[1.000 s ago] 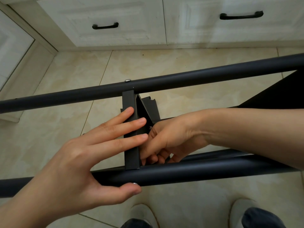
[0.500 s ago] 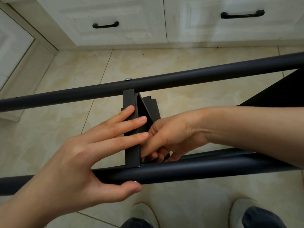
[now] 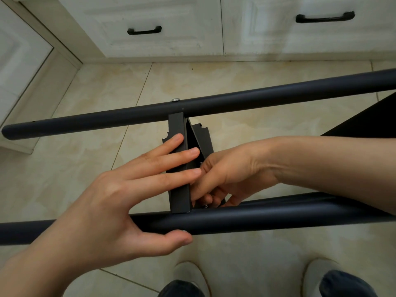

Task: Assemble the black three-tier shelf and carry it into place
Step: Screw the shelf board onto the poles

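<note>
Shelf frame (image 3: 85, 123), black, sits over tile floor (image 3: 85, 168) in front of white drawer cabinet (image 3: 175, 41). Two round tubes run approx. horizontal across view: far tube (image 3: 267, 96) at mid-height, near tube (image 3: 278, 219) lower and closer to cam. Flat crossbar (image 3: 179, 200) spans the gap, perpendicular to both. Its top end meets far tube just below silver screw head (image 3: 176, 100); its bottom end meets near tube. Notched bracket plate (image 3: 202, 135) sits directly behind crossbar on R side. Dark shelf panel (image 3: 364, 123) shows at R edge, lower part hidden by R forearm.

L hand (image 3: 111, 202): flat, fingers straight and slightly spread. Three fingers lie across crossbar face. Thumb tip touches near side of near tube. Contact is pressing only.

R hand (image 3: 233, 174): enters from R between the tubes, fingers curled in behind crossbar, thumb extended along crossbar edge next to L fingertips. Small screw (image 3: 205, 206) shows just under the fingers, at near tube. Whether the fingers pinch a fastener: cannot tell, contact pt hidden.

Misc.: L drawer handle (image 3: 144, 31) and R drawer handle (image 3: 324, 17) on cabinet front. Light shoes (image 3: 190, 275) at bottom edge.
</note>
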`<move>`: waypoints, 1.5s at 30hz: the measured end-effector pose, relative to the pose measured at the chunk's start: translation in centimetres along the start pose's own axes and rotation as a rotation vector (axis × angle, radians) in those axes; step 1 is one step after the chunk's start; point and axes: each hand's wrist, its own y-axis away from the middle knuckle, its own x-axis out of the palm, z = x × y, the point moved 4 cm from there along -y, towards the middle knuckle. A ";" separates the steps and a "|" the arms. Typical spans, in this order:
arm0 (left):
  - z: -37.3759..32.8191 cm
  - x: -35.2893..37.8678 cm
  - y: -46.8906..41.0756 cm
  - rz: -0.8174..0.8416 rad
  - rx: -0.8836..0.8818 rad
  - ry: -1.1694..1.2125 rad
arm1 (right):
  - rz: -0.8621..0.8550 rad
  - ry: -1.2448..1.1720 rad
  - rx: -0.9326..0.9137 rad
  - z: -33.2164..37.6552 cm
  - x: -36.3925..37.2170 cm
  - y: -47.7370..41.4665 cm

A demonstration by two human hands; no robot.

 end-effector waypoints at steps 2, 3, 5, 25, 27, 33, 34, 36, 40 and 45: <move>-0.2 -0.2 -0.1 0.011 -0.012 -0.008 | -0.002 0.017 0.017 -0.1 0.2 -0.2; -0.3 -0.2 -0.2 0.016 -0.016 -0.007 | -0.001 0.023 0.020 -0.2 0.3 -0.2; -0.4 -0.2 -0.2 0.022 -0.018 -0.011 | -0.001 0.030 0.019 -0.1 0.3 -0.2; 0.0 0.2 0.1 -0.002 0.008 -0.002 | -0.043 0.058 -0.018 0.1 0.2 -0.1; 0.2 0.3 0.3 -0.016 0.014 0.008 | -0.046 0.047 -0.024 0.0 0.4 -0.3; 0.1 0.2 0.1 -0.012 0.006 0.016 | -0.001 0.042 -0.044 0.4 0.1 0.3; 0.0 0.1 0.1 -0.006 0.000 0.012 | 0.005 0.041 -0.043 0.5 0.0 0.4; -0.2 -0.1 -0.1 0.011 -0.014 -0.004 | -0.002 0.044 -0.037 0.6 -0.2 0.5; -0.3 -0.3 -0.2 0.027 -0.023 -0.006 | -0.026 0.051 -0.020 0.3 0.0 0.0; -0.4 -0.2 -0.1 0.042 -0.030 -0.013 | -0.025 0.033 -0.036 0.3 0.1 -0.1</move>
